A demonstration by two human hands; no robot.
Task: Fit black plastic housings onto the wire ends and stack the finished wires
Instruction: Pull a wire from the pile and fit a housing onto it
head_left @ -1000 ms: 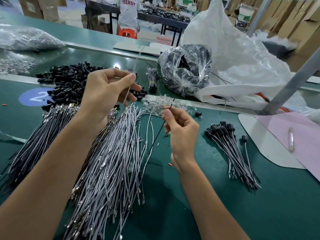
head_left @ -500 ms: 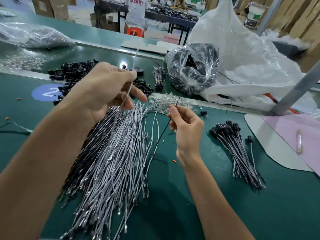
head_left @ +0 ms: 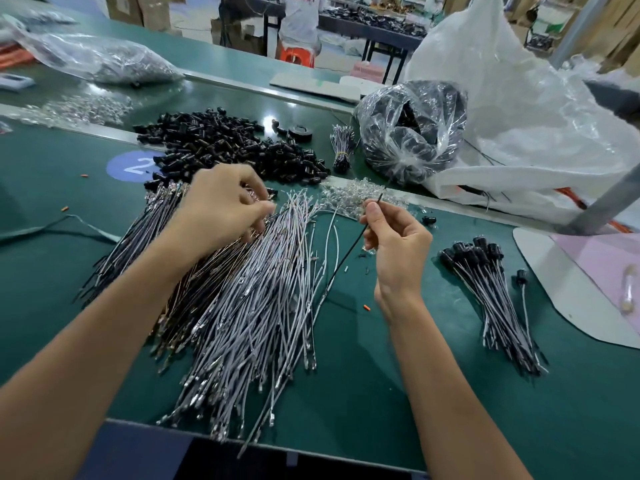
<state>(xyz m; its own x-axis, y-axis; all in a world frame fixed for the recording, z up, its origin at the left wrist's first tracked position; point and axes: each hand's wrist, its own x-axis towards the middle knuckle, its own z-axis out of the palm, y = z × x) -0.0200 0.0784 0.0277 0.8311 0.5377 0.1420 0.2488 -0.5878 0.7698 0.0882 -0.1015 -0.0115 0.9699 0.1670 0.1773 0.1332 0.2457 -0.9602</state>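
Grip, right hand [head_left: 398, 251]: thumb and forefinger pinch 1 black wire [head_left: 346, 258] near its upper end. The tip stands just above the thumb, and the rest slants down and left until its lower end meets the green worktop [head_left: 381, 375].

Grip, left hand [head_left: 221, 202]: palm down, fingers curled onto the far ends of the grey wire pile [head_left: 249, 306]. Fingertips touch the wire ends. Cannot tell whether any wire is actually pinched.

Grey wire pile fans toward the near edge of the worktop. Just left of it, partly under the left forearm, lies a pile of darker wires [head_left: 138, 237].

Beyond the left hand: heap of loose black housings [head_left: 225, 143], touching a blue round mark bearing a 2 [head_left: 133, 166]. Beyond the right hand: small heap of clear parts [head_left: 349, 195], with 1 loose black housing [head_left: 429, 220] near it.

Right of the right hand: finished wires [head_left: 491, 292] stacked with housings at the far end. 1 single finished wire [head_left: 523, 289] lies just beside the stack.

Farther back: clear bag of black parts [head_left: 412, 133], leaning on a large white bag [head_left: 519, 116].
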